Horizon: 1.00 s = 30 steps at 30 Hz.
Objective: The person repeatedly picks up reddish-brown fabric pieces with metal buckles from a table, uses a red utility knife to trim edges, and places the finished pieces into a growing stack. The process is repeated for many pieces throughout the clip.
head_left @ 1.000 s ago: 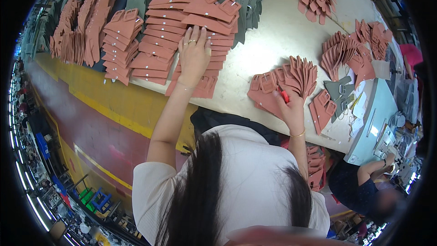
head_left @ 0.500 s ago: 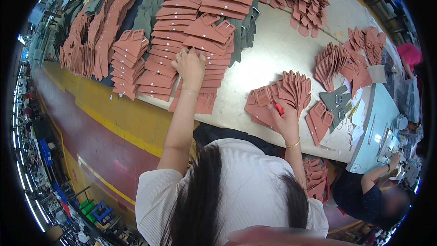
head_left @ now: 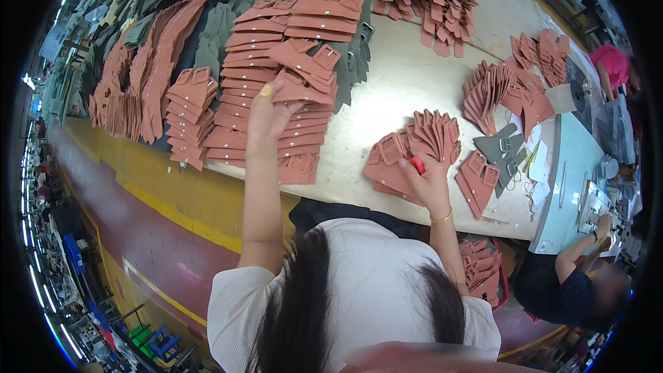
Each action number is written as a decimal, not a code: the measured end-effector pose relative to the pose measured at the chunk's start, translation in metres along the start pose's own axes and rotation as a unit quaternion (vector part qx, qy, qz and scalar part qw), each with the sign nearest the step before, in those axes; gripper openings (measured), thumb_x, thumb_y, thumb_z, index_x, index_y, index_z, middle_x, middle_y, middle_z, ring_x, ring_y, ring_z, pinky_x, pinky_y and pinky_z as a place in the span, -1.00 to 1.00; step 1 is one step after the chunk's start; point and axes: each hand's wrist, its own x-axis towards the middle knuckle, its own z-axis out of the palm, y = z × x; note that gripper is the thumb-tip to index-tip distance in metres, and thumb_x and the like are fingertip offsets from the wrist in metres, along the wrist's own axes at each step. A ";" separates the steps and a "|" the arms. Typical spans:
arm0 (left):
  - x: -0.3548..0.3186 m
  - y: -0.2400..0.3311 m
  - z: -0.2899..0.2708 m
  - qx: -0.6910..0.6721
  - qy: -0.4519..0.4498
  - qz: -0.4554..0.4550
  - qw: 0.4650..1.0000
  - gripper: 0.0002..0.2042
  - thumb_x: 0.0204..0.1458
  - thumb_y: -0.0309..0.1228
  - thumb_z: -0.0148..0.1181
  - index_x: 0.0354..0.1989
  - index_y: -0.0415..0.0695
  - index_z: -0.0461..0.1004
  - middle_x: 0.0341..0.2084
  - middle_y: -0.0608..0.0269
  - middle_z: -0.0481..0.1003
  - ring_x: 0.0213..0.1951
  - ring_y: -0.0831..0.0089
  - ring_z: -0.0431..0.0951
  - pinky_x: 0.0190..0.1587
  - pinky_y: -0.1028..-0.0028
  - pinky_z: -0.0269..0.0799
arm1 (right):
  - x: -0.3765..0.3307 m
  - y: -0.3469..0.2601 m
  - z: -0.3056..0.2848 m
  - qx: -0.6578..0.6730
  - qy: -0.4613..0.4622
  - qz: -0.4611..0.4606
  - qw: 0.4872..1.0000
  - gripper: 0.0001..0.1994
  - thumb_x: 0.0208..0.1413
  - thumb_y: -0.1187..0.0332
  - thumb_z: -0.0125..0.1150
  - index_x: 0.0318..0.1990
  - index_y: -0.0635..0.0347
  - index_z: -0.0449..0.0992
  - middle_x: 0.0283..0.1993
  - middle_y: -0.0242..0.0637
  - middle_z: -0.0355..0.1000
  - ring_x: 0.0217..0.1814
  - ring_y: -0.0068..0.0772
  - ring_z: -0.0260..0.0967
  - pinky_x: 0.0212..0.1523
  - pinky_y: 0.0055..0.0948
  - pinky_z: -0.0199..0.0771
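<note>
My left hand (head_left: pixel 271 115) is closed on the lower edge of a reddish-brown leather-like piece (head_left: pixel 298 88) and tilts it up from the overlapping rows at the left of the table. Above it, similar pieces carry covered buckles (head_left: pixel 302 45) and small white marks. My right hand (head_left: pixel 429 183) is closed round a small red-handled tool (head_left: pixel 417 164), its working end not clear to see. That hand lies against a pile of buckled pieces (head_left: pixel 389 155), beside a fanned bundle of reddish-brown straps (head_left: pixel 433 135).
Grey-green pieces (head_left: pixel 356 62) lie under and behind the rows. More reddish-brown bundles (head_left: pixel 487 93) rest at the right of the pale table (head_left: pixel 387 76). A person in dark clothes (head_left: pixel 552 290) works at the right by a light-blue board (head_left: pixel 572 179). A red crate (head_left: pixel 502 283) stands below the table edge.
My left hand has turned and drawn slightly nearer, raising the edge of one piece off the rows. My right hand keeps its place with the red-handled tool. The whole view has shifted slightly.
</note>
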 end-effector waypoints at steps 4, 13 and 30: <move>-0.043 0.020 0.012 -0.009 -0.018 -0.057 0.998 -0.47 0.12 -0.41 -0.02 0.23 -0.44 0.12 0.15 -0.21 0.28 0.19 -0.06 0.32 0.20 -0.09 0.30 | 0.008 -0.019 -0.010 0.061 0.008 0.043 0.997 -0.78 0.12 0.32 0.26 -0.25 0.34 0.52 -0.63 -0.33 0.28 -0.54 -0.64 0.10 -0.51 -0.53 0.20; -0.091 0.004 0.028 -0.325 -0.226 -0.224 0.890 -0.30 0.11 -0.15 -0.03 0.34 -0.31 -0.03 0.30 -0.19 0.09 0.27 -0.14 0.19 0.23 -0.17 0.19 | 0.027 -0.074 0.011 0.395 -0.128 0.048 0.908 -0.75 0.18 0.33 0.24 -0.06 0.24 0.44 -0.47 -0.66 0.24 -0.49 -0.85 0.04 -0.50 -0.69 0.10; -0.095 0.026 0.026 0.079 -0.001 -0.019 0.997 -0.61 0.09 -0.61 0.07 0.13 -0.33 0.29 0.02 0.03 0.44 -0.06 0.32 0.55 -0.17 0.36 0.61 | 0.032 -0.051 0.058 0.277 -0.091 0.029 0.956 -0.76 0.25 0.37 0.10 -0.02 0.31 0.38 -0.40 -0.47 0.34 -0.43 -0.73 0.22 -0.40 -0.65 0.31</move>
